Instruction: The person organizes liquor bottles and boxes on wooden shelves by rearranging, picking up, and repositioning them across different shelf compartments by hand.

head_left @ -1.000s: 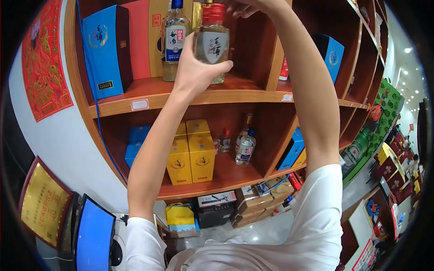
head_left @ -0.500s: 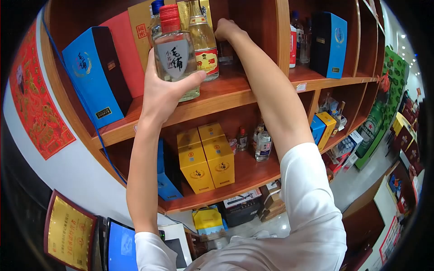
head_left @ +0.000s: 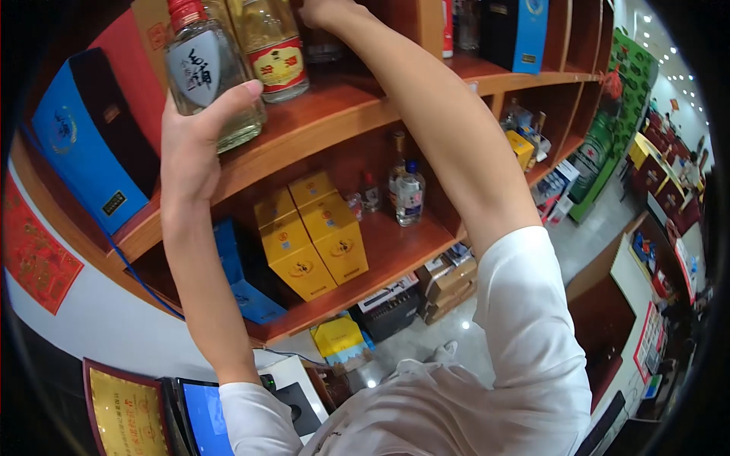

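My left hand [head_left: 190,156] is closed around a clear glass liquor bottle [head_left: 199,72] with a red cap and a grey shield label. Its thumb lies across the front of the glass near the base. The bottle leans in view at the upper shelf's front edge; whether its base touches the wood I cannot tell. Just right of it stands a liquor bottle with a red and yellow label [head_left: 277,64]. My right hand [head_left: 331,11] reaches deeper into the same compartment at the top edge, its fingers hidden. Below that hand, a clear glass base [head_left: 325,52] shows on the shelf.
A tall blue and black box [head_left: 95,140] stands at left on the wooden shelf [head_left: 327,125]. Yellow boxes [head_left: 312,243] and small bottles [head_left: 409,196] occupy the lower compartment. A blue cable [head_left: 141,281] runs along the shelf's left side. Below are a monitor [head_left: 205,414] and stacked cartons [head_left: 449,281].
The view has swung, so shelf, bottles and hands all appear further left and higher. My left hand keeps hold of the red-capped bottle; my right hand is now partly cut off at the top.
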A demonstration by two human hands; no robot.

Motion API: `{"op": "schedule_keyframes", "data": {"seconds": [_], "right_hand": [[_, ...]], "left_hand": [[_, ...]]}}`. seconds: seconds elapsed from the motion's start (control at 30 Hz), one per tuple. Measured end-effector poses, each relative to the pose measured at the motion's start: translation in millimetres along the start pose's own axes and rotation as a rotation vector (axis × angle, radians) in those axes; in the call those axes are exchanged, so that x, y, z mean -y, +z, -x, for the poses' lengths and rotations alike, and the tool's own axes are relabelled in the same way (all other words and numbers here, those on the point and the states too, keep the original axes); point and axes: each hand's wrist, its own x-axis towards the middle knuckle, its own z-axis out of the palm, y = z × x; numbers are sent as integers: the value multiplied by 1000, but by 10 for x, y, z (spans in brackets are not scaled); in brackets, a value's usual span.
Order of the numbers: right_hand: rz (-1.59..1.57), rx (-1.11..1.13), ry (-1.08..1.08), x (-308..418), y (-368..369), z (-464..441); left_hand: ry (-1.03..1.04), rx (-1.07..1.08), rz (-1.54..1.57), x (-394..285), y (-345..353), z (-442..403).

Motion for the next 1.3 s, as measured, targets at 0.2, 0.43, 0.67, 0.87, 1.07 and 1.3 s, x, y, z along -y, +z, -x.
{"op": "schedule_keyframes", "data": {"seconds": [0.2,0.43,0.67,0.87,1.07,1.3], "right_hand": [[11,-20,-247,183,-776,547],[-409,51,-263,-479,-1880,1824],[-1043,240,-71,-1930,-2573,3609],[-1274,381,356,-3018,-3362,5326],[-1296,369,896,-3542,-4144,6445],[-1504,-8,1079,-4248,-4234,7070]], "left_hand": [[4,-11,-8,44,-57,-2],[-15,-59,349,-43,-295,478],[-67,118,343,-104,1501,2311],[-562,327,773,491,3309,3724],[-907,605,931,771,4389,3977],[-922,978,995,1165,5854,3432]]}}
